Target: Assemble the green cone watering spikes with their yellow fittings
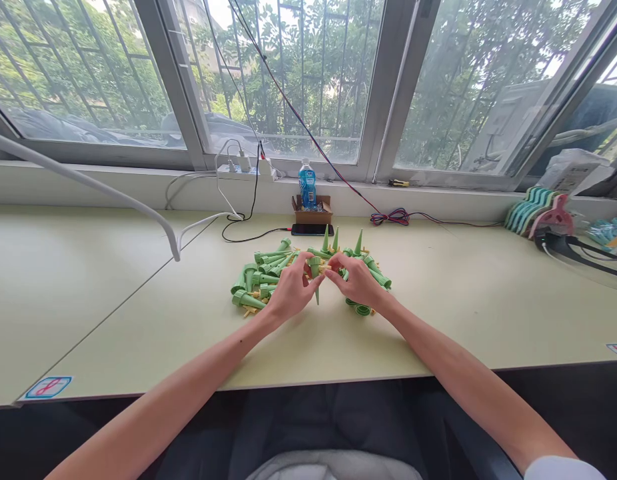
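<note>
My left hand (291, 292) pinches a green plastic watering spike (316, 272) over the table, its wide head up and its tip pointing down. Against the side of that spike, my right hand (361, 281) has thumb and fingertips closed on a small yellow valve (325, 268). The valve touches the spike; how deep it sits in it I cannot tell. Left of my hands lies a heap of green spikes (248, 299) mixed with yellow valves (249, 311). More spikes (379, 277) lie behind and below my right hand, partly hidden by it. Several spikes (358, 243) stand tip up at the back.
Behind the heap, a phone (311, 230) lies on the pale table (438, 300) before a small cardboard box (313, 217) with a blue bottle (307, 183). A white cable (138, 207) arches at left. Coiled wire (391, 216) and clothes hangers (528, 212) are at right.
</note>
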A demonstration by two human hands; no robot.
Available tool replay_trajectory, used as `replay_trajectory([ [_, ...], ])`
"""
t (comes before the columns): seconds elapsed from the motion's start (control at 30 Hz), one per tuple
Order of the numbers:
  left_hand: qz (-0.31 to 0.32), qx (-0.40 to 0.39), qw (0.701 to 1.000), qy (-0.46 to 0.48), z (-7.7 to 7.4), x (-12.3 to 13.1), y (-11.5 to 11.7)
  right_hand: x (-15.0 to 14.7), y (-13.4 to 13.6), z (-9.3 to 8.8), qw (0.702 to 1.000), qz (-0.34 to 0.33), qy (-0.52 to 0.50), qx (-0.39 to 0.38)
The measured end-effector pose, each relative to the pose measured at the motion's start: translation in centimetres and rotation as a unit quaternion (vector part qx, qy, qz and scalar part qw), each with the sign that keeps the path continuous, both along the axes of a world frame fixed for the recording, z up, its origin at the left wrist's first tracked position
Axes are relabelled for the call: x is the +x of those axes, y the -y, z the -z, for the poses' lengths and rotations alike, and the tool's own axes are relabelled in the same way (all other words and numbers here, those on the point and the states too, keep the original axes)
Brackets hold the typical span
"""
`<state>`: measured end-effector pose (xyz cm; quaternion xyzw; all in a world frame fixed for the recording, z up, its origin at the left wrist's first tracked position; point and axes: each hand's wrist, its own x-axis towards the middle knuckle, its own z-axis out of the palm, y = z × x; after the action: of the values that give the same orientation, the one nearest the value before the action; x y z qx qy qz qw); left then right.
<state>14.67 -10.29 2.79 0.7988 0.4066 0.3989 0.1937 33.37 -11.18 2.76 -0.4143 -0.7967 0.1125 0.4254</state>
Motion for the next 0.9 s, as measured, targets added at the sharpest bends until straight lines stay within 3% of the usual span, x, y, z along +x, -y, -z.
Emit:
replay_trajectory([
  [0.9, 0.002, 0.006, 1.0, 0.006, 0.05, 0.06, -0.03, -0.02, 0.01, 0.13, 1.0, -0.004, -0.002, -0.001],
])
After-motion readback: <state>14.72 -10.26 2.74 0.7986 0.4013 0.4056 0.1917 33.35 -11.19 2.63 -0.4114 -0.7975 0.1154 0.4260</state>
